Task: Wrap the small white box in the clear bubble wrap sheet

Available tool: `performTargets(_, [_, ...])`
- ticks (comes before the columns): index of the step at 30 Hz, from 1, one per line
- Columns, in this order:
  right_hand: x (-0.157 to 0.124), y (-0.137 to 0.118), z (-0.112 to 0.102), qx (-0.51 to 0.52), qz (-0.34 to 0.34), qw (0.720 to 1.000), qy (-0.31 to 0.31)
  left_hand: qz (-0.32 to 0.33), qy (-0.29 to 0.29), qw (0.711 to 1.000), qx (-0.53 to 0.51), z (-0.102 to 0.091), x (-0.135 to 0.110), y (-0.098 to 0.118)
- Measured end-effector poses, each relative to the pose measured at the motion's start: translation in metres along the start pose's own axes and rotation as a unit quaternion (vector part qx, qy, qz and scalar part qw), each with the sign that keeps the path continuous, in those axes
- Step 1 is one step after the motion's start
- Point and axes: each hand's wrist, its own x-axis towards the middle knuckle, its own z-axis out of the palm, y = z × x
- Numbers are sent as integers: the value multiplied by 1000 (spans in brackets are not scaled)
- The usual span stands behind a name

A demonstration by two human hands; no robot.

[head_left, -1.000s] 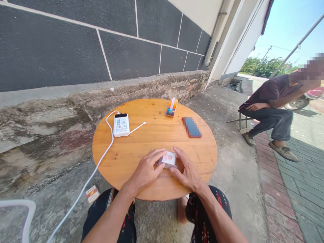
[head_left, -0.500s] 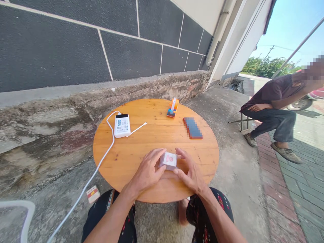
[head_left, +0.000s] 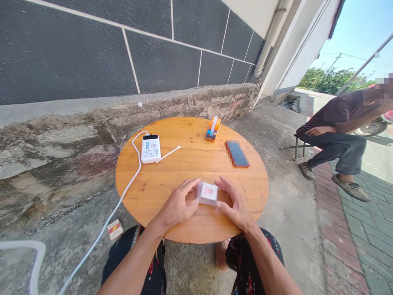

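A small box (head_left: 209, 192) with a white top, a red print and what looks like clear wrapping rests near the front of the round wooden table (head_left: 172, 180). At its left side is my left hand (head_left: 180, 205), thumb and fingers apart, the tips very close to the wrapping. My right hand (head_left: 236, 205) curves around the other side with fingers spread. Its thumb tip is at the box's near right corner; whether it touches I cannot tell. Neither hand is closed around the box.
Towards the back are an orange tape dispenser (head_left: 213, 128) and a phone (head_left: 237, 154). A white power bank (head_left: 150, 148) with a white cable (head_left: 126, 189) lies at left. A small carton (head_left: 115, 229) is on the ground. A person (head_left: 340, 119) sits to the right.
My fingers and thumbs have eased slightly away from the box, showing more of its sides. The whole view has shifted a little; the other table items stay in place.
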Motion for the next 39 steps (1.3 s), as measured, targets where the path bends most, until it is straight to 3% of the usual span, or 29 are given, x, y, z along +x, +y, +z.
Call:
performTargets(5, [1,0,1,-18,4,999,-30,-43,-34,992,-118,8,0,0])
performTargets(9, [0,1,1,-19,11,999,-33,-48,-52,986,-150,8,0,1])
performTargets(13, [-2,1,1,-35,10,999,-27,-34,-50,988,-139,6,-1,3])
performTargets(19, [-3,4,5,-114,-8,993,-34,-49,29,995,-78,7,0,-1])
performTargets(29, [-1,5,7,-201,-51,977,-42,-57,-43,983,-168,2,2,5])
performTargets(35, [0,6,8,-210,-55,976,-36,-58,24,990,-127,9,4,2])
performTargets(39, [-2,8,8,-214,-72,973,-40,-61,22,986,-155,9,2,-5])
